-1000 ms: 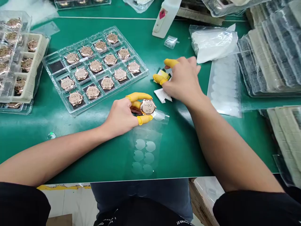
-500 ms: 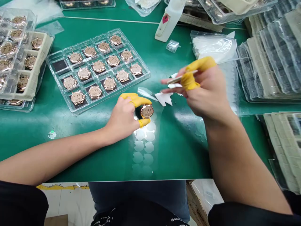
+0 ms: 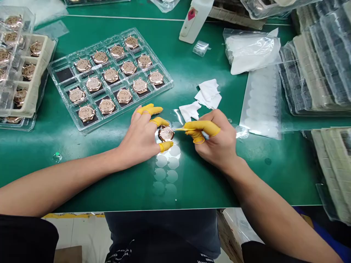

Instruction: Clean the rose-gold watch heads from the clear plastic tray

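Observation:
My left hand [image 3: 144,133], with yellow finger cots, pinches a rose-gold watch case [image 3: 166,134] between thumb and fingers just above the green mat. My right hand [image 3: 215,140], also in yellow cots, is closed on a thin pale stick-like tool [image 3: 180,129] whose tip points at the watch case's right edge. Under both hands lies a clear film sheet with round stickers [image 3: 166,171]. Small white paper pieces [image 3: 208,94] rest behind my right hand.
A clear tray [image 3: 63,75] of rose-gold watch cases sits at the back left, with stacked trays [image 3: 16,65] beyond it. A white bottle [image 3: 193,18], plastic bags [image 3: 251,49], a sticker sheet [image 3: 260,98] and stacked wrapped trays [image 3: 315,62] fill the right.
My right hand came down from mid-air to the watch case, bringing the thin tool's tip to its edge. The left hand stayed in place with the case.

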A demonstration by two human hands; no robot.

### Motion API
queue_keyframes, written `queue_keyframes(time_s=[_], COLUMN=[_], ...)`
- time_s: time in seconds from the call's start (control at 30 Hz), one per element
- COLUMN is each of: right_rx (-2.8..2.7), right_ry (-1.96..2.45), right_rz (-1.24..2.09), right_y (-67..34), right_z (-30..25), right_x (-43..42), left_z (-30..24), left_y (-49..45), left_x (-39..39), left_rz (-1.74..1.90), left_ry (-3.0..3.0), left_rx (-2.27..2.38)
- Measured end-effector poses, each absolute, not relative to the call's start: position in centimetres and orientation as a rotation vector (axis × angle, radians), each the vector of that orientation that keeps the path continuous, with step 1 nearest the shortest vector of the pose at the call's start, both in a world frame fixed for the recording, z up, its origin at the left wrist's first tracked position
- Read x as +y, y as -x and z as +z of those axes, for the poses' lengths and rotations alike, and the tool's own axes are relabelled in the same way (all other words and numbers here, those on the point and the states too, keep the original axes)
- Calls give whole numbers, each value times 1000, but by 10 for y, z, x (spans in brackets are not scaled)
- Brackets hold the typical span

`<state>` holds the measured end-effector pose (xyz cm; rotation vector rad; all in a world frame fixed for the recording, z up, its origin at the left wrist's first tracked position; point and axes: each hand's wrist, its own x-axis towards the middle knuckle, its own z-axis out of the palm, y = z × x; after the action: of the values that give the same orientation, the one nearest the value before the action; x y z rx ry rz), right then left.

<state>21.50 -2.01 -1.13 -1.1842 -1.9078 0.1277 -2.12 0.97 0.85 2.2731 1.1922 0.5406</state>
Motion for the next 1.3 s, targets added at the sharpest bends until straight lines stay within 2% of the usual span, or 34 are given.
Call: queue_keyframes(time_s=[0.07, 0.53, 0.97, 1.3], right_rx=[-1968, -2053, -2031, -2114], right_ry=[1164, 1051, 884, 892], right_rz=[46, 230, 115, 194], right_y=[-210, -203, -204, -207], right_z=[-15, -15, -10, -10], right_x=[-20, -22, -18, -21], left_z=[8, 9, 5, 4], left_y=[21, 20, 21, 21], left_x=[11, 10, 7, 8], left_rz=[538, 526, 573, 522], left_ry=[-2279, -2286, -2332, -2323], left_rx=[1176, 1144, 1135, 1145])
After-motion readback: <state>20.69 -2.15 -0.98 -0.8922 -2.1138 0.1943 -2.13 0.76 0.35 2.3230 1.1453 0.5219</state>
